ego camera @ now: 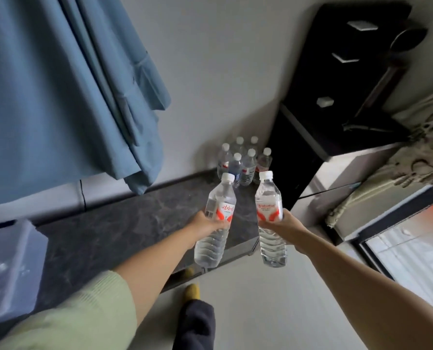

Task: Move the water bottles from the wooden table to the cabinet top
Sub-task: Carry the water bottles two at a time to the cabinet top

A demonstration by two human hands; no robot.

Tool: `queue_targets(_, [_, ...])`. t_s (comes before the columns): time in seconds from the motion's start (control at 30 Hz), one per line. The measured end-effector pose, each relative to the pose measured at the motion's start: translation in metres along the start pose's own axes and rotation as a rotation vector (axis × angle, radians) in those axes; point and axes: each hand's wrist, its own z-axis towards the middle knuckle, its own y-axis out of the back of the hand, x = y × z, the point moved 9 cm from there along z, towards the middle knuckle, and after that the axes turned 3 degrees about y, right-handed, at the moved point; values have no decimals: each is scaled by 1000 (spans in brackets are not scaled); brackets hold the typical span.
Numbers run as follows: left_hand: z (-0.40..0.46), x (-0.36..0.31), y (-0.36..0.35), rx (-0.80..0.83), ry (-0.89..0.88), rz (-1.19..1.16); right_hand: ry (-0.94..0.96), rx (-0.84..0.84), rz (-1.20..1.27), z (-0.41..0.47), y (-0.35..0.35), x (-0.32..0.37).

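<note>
My left hand (205, 224) grips a clear water bottle (216, 221) with a white cap and a red-and-white label, held upright and slightly tilted. My right hand (283, 223) grips a second bottle (269, 221) of the same kind, also upright. Both bottles hang in the air over the near right end of the dark marbled cabinet top (134, 223). Several more capped bottles (243, 160) stand together in the far right corner of that top, against the wall. The wooden table is out of view.
A blue curtain (59, 97) hangs over the left of the cabinet. A translucent plastic box (11, 266) sits at its left end. A black drawer unit (349, 79) stands right of the bottles, a patterned cloth (412, 168) beyond it. My yellow-socked foot (192, 290) is on the floor below.
</note>
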Motion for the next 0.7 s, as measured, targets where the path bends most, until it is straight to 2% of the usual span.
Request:
queue_targets(0.37, [165, -54, 69, 61, -36, 63, -239, -245, 143, 149, -30, 8])
queue_targets(0.57, [234, -28, 72, 64, 12, -45, -267, -339, 214, 200, -64, -11])
queue_targets(0.7, [285, -3, 69, -24, 46, -111, -272, -397, 221, 243, -77, -39])
